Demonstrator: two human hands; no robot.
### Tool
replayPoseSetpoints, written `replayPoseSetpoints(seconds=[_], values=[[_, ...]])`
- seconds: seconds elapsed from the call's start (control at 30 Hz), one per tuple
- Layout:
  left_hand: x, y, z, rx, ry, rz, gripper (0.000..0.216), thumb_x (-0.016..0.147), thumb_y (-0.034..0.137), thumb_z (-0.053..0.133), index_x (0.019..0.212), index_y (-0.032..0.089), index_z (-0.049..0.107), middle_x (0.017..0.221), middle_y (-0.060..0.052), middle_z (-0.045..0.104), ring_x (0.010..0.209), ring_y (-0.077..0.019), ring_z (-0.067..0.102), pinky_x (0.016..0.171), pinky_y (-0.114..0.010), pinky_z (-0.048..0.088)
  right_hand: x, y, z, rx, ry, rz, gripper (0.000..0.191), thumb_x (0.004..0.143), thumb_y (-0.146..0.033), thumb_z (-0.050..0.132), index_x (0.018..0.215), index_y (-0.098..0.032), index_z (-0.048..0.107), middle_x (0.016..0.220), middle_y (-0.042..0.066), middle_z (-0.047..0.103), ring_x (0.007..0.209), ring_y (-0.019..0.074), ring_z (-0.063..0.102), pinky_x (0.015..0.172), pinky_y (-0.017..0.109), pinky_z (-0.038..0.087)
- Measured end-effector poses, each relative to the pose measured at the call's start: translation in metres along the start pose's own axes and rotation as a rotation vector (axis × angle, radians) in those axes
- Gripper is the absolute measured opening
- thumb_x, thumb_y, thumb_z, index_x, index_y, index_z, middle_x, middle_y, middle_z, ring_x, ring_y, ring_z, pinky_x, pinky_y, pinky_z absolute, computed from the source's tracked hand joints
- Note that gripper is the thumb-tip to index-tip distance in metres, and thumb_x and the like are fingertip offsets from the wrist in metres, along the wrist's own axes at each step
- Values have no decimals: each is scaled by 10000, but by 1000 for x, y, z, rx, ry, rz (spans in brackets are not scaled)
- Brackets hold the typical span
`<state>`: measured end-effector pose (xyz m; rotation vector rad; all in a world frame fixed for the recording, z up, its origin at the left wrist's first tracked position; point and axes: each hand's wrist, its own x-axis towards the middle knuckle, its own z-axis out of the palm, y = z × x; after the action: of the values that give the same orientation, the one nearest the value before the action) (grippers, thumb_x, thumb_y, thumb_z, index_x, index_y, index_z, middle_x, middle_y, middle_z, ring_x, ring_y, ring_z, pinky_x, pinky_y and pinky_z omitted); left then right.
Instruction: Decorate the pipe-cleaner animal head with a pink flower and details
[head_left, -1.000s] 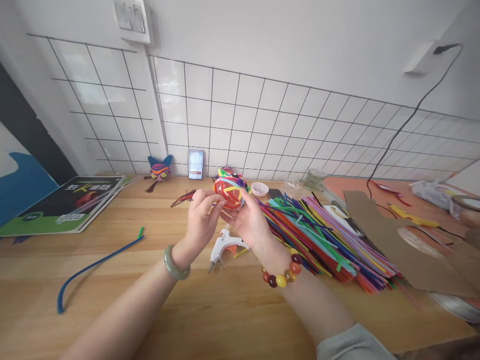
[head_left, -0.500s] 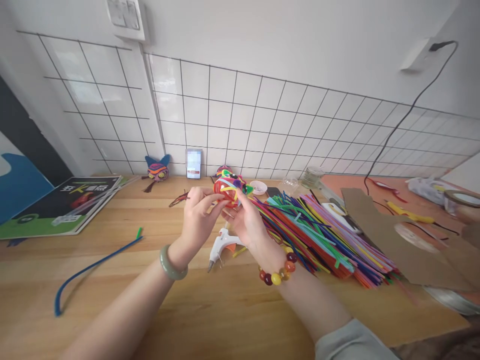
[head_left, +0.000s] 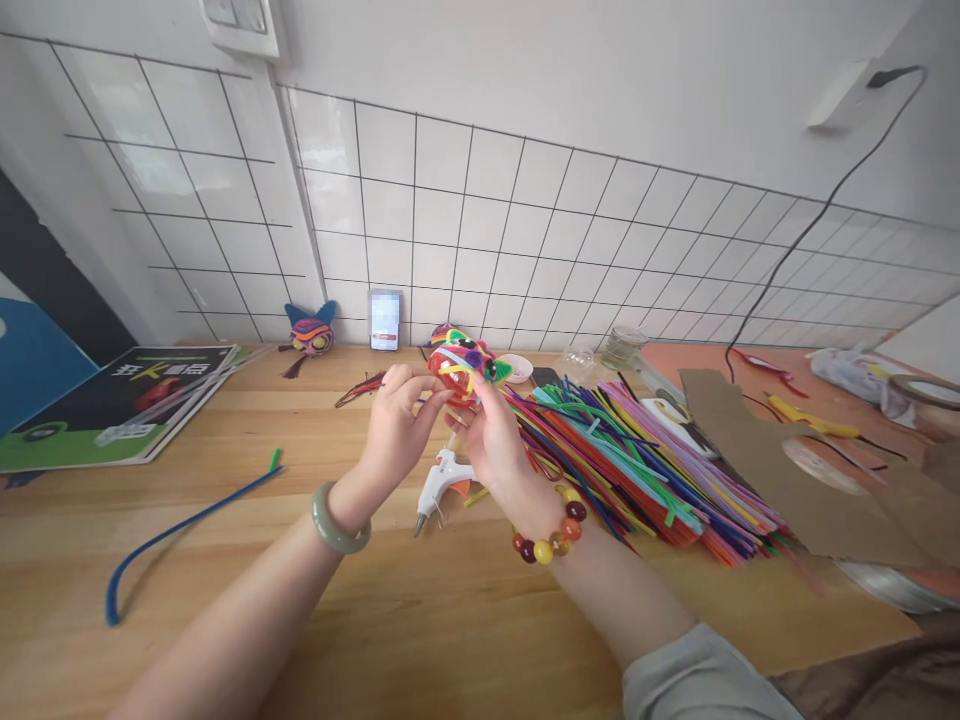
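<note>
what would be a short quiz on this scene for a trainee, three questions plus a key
1. Multiple choice: which wrist wears the beaded bracelet?
A) left
B) right
C) neither

2. True or false: the white glue gun lies on the wooden table while the right hand holds the decorated red ball.

3. Fill in the blank: the single pipe cleaner curving across the left side of the table, apart from the big bundle, is mostly ____ in colour.

Key:
1. B
2. True
3. Blue
</note>
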<state>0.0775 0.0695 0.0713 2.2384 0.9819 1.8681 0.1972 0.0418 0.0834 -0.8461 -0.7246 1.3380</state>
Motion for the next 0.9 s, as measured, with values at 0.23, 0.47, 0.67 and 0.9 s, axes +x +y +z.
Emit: replayPoseSetpoints(seconds=[0.23, 0.47, 0.67, 0.9], values=[[24, -44, -35, -308, 447, -498, 166, 818, 338, 684, 793, 183, 630, 732, -3, 615, 691, -122, 568, 694, -272, 466, 18, -3, -13, 129, 88, 36, 367, 712, -492, 718, 1000, -280, 639, 1079, 26, 690, 982, 218, 638, 744, 328, 507], [24, -83, -48, -657, 443, -1045, 363, 918, 488, 499, 782, 159, 572, 703, -27, 641, 671, -140, 626, 651, -296, 490, 19, 2, -14, 84, 22, 120, 358, 686, -479, 754, 955, -277, 633, 1060, 20, 698, 924, 204, 644, 743, 317, 498], [8, -38, -13, -1059, -571, -1111, 597, 812, 713, 503, 1129, 225, 640, 1050, -143, 724, 930, -300, 699, 779, -455, 556, 15, 3, -11, -137, -107, 81, 346, 713, -470, 735, 965, -253, 641, 1005, 15, 727, 812, 193, 671, 688, 325, 490], [2, -34, -6, -1154, -411, -988, 327, 804, 379, 722, 1076, 212, 653, 1150, -96, 692, 979, -251, 685, 829, -399, 584, 26, -1, -22, -354, -231, -241, 354, 727, -356, 761, 1061, -277, 674, 1114, 4, 711, 1058, 194, 637, 951, 343, 476]])
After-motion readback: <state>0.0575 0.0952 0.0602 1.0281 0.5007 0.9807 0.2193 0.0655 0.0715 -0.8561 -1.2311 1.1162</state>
